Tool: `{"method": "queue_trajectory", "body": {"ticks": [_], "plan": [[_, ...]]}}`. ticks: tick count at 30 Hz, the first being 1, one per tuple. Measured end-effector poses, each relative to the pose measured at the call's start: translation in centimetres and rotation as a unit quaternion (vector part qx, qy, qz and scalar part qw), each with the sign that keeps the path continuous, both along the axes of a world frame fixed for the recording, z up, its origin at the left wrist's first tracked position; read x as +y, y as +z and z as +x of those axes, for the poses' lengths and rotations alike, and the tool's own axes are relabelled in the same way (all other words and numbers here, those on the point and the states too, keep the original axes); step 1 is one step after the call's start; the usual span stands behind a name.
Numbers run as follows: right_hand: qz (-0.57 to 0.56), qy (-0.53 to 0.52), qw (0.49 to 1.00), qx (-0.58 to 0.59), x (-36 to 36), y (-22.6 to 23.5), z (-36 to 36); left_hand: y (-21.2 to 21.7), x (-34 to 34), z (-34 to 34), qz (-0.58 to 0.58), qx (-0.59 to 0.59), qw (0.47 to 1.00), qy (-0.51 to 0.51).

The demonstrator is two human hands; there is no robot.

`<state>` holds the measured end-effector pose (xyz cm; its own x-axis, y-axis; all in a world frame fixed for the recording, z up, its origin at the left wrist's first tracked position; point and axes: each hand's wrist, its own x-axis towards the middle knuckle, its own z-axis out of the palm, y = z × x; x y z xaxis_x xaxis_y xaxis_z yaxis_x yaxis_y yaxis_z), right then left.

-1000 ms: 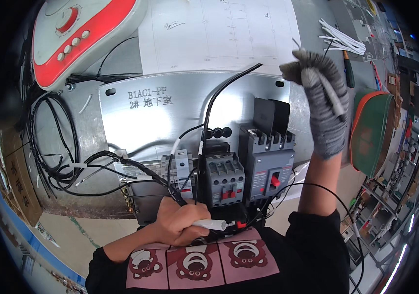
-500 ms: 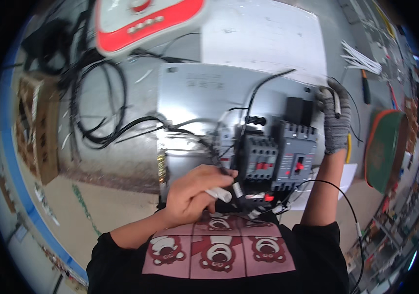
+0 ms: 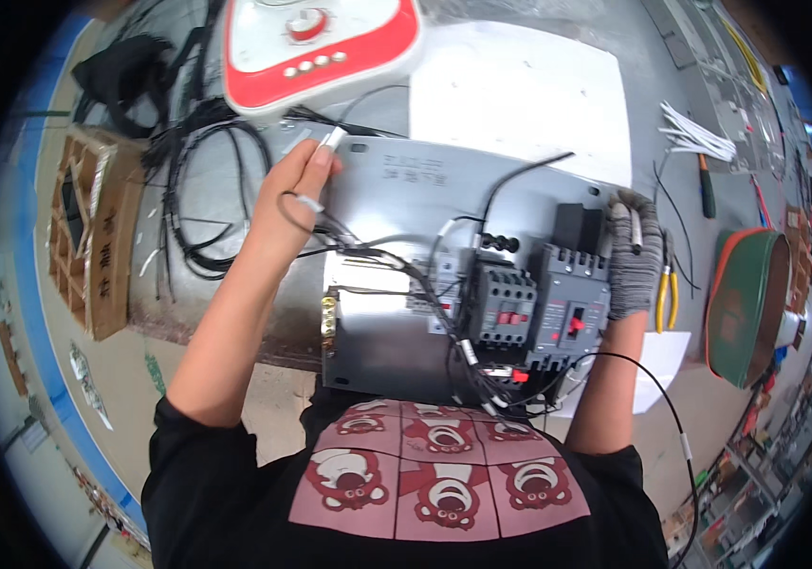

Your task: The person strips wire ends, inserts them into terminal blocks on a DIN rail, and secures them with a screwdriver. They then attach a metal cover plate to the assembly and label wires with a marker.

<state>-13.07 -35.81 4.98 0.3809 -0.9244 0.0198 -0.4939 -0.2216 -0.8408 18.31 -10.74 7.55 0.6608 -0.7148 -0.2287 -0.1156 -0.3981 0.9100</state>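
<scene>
A silver metal mounting plate (image 3: 396, 346) fitted with electrical parts lies in front of me. My left hand (image 3: 290, 194), bare, is closed at its upper left corner, with a short white tube-like piece (image 3: 333, 139) sticking out by the fingers. A thin dark wire loops across this hand. At the plate's right edge, my gloved right hand (image 3: 634, 251) is closed, a white pen-like piece with a dark end (image 3: 636, 230) across its fingers. Beside it sit a grey circuit breaker (image 3: 572, 308) and a contactor (image 3: 505, 305). Black cables (image 3: 415, 273) run over the plate.
A white and red device (image 3: 321, 71) stands at the back, next to a white sheet (image 3: 525, 95). A wooden box (image 3: 107, 242) and coiled black cables are on the left. To the right are yellow-handled pliers (image 3: 666, 299), a screwdriver (image 3: 707, 185), white strips (image 3: 695, 133) and a green bin (image 3: 752, 308).
My left hand has moved from the cables at the plate's near side up to its far left corner. The right hand stays at the right edge. The view has shifted slightly.
</scene>
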Motion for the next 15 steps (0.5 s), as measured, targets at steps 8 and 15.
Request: {"method": "queue_trajectory", "body": {"ticks": [8,15], "plan": [[0.130,-0.086,0.969,-0.189,2.0,1.5,0.4,-0.2,-0.6,-1.1,-0.108,0.171,0.970,0.134],[0.107,-0.025,0.982,-0.156,2.9,2.6,1.0,2.5,-1.2,0.2,-0.072,0.231,0.968,0.069]]}}
